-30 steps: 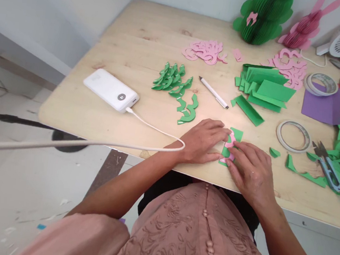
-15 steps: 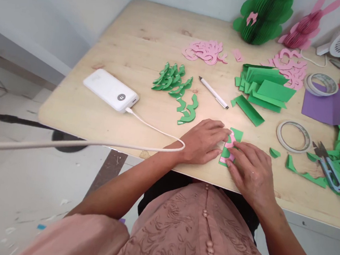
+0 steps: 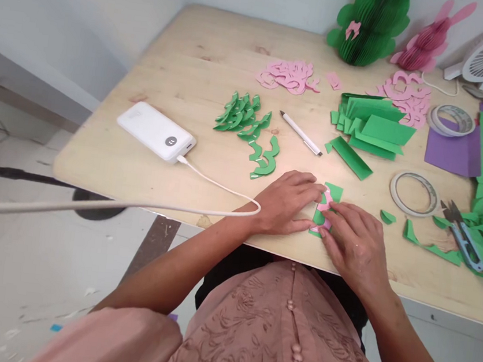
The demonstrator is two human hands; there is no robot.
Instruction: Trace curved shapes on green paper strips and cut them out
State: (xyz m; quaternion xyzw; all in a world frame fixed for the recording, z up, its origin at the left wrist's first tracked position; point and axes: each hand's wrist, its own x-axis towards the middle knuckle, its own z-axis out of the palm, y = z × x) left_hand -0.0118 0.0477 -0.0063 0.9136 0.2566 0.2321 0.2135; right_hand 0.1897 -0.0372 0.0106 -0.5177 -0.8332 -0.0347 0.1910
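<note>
Near the front edge of the table lies a small green paper rectangle (image 3: 335,191), with a wavy pink paper cut-out (image 3: 326,199) on top of it. My left hand (image 3: 287,205) holds the left side of the cut-out with its fingertips, the thumb low near the bottom end. From the right, my right hand (image 3: 357,241) presses its thumb and fingers on the cut-out's right edge. The fingers partly hide both papers. A short way behind my left hand lie green wavy cut-outs (image 3: 265,160) with whitish strips on them.
Behind are pink cut-outs (image 3: 289,75), a white pen (image 3: 301,132) and folded green paper (image 3: 381,127). Tape rolls (image 3: 414,194), snips (image 3: 464,238) and green scraps (image 3: 432,244) lie right. A power bank (image 3: 155,130) stands left; its cable (image 3: 212,211) crosses over my left wrist.
The view has shifted slightly. My left thumb has come closer to the lower end of the pink cut-out; both hands otherwise stay in place on the papers.
</note>
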